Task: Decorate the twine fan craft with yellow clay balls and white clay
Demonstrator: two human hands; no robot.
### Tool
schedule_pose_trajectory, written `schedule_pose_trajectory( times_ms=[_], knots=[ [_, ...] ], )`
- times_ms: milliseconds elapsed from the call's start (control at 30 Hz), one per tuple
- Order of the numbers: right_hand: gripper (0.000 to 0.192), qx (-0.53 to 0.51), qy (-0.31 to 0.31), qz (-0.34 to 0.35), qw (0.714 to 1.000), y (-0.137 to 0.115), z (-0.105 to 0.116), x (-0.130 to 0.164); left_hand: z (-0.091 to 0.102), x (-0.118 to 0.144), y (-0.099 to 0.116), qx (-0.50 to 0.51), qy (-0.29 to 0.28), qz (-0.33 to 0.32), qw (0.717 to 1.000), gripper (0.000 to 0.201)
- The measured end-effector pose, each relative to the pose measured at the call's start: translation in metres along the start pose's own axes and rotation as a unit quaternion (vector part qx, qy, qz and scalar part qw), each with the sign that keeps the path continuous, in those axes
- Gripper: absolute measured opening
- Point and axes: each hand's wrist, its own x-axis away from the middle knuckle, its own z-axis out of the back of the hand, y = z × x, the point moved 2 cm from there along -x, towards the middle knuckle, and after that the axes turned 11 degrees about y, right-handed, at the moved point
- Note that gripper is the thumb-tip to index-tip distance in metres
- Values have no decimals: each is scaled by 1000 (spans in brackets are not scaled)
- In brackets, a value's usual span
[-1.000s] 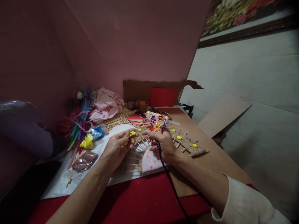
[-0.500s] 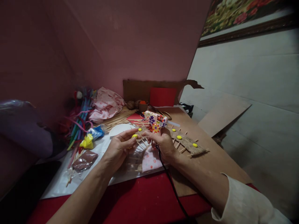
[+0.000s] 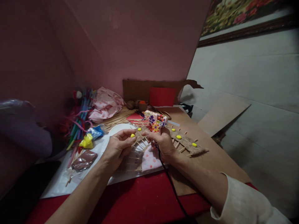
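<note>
Centre: our left hand [image 3: 117, 145] pinches a yellow piece [image 3: 132, 135]; our right hand [image 3: 165, 143] grips the glue gun [image 3: 154, 119], raised presumably for clearance.

Glue gun [image 3: 155, 119] above fan [image 3: 185, 142]

There were 2 hands, 1 left hand [image 3: 118, 145] and 1 right hand [image 3: 165, 143], with 1 glue gun [image 3: 155, 120] and 1 woven fan [image 3: 187, 144]. Yellow dots [image 3: 178, 137] in sight numbered 5: 4 on the fan, 1 at the left fingertips. Beyond were 2 red sheets [image 3: 163, 96], 1 white disc [image 3: 119, 128], 1 brown packet [image 3: 84, 161], 1 blue packet [image 3: 97, 132], 1 crumpled cloth [image 3: 106, 104] and 1 framed picture [image 3: 240, 18]. Loose sticks [image 3: 119, 117] overlapped too closely to count.
</note>
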Motion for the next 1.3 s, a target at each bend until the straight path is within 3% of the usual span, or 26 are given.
schedule_pose_trajectory(
  times_ms=[467, 567, 733, 833, 967, 1100, 1300],
  knots=[
    [35, -3, -3, -3, 1000, 1, 0, 0, 2, -2, 1, -24, 26, -14, 999, 31],
    [34, 7, -1, -8, 1000, 3, 0, 0, 2, -3, 1, -39, 40, -13, 998, 39],
    [30, 11, 1, -13, 1000, 6, 2, 0, 4, -4, 4, -51, 40, -47, 997, 41],
    [29, 13, 4, -12, 1000, 6, 2, 0, 9, -6, 9, -64, 73, -77, 992, 31],
    [33, 11, 9, -18, 1000, 4, 1, 1, 15, -8, 20, -118, 112, -94, 982, 34],
    [33, 7, 9, -23, 1000, 4, 1, 3, 20, -9, 30, -221, 88, -63, 969, 26],
    [32, 7, 8, -26, 1000, 4, 0, 4, 39, -15, 43, -311, 121, -157, 930, 15]
  ],
)
